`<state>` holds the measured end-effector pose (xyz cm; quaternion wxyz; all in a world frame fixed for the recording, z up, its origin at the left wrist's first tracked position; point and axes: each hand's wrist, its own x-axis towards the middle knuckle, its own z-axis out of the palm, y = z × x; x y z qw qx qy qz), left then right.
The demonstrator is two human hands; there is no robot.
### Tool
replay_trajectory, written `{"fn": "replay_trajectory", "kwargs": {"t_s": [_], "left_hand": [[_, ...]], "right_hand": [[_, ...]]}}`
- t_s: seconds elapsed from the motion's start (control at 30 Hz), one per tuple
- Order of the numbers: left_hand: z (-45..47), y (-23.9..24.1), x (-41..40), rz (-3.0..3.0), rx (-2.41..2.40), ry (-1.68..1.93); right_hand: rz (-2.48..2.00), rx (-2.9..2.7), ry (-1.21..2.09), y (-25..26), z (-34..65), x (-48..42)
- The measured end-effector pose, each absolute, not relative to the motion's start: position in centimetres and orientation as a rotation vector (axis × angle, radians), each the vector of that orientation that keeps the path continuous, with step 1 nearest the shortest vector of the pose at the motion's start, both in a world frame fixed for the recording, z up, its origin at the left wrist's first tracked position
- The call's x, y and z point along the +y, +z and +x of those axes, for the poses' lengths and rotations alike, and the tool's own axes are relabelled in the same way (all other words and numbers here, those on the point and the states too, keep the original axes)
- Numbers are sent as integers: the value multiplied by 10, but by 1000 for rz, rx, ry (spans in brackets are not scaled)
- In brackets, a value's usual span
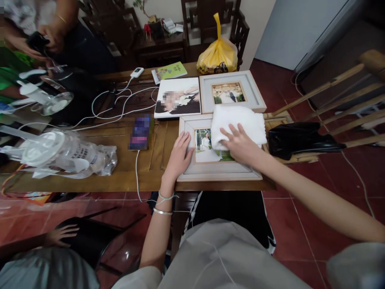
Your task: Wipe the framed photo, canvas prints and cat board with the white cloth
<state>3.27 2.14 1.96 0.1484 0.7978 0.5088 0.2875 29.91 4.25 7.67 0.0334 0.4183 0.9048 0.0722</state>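
Observation:
A white picture frame (216,173) with a wedding photo lies flat at the near edge of the wooden table (99,182). My left hand (179,154) rests flat on the frame's left border, fingers stretched out. My right hand (239,143) presses a folded white cloth (237,120) onto the frame's glass, fingers spread over the cloth. The cloth covers the frame's upper right part.
Behind lie a second white frame (255,96) and an unframed photo print (177,98). A phone (140,131) with white cables, a fan in plastic wrap (60,154), a yellow bag (218,56), a black bag (300,138) and wooden crutches (331,86) surround them. Another person's hands (45,38) are at the far left; a third person's hand (60,235) is at the lower left.

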Motion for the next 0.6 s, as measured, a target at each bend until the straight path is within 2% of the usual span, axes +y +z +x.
{"fn": "replay_trajectory", "kwargs": {"t_s": [0.3,0.43,0.6], "left_hand": [[34,17,21,2295,1468,867],[34,18,20,2310,1455,836],[33,20,21,2310,1458,803]], "right_hand": [[927,2975,-299,128,322,-82],[999,2944,-363,120,310,-69],[1246,2899,-233,92,300,4]]}}
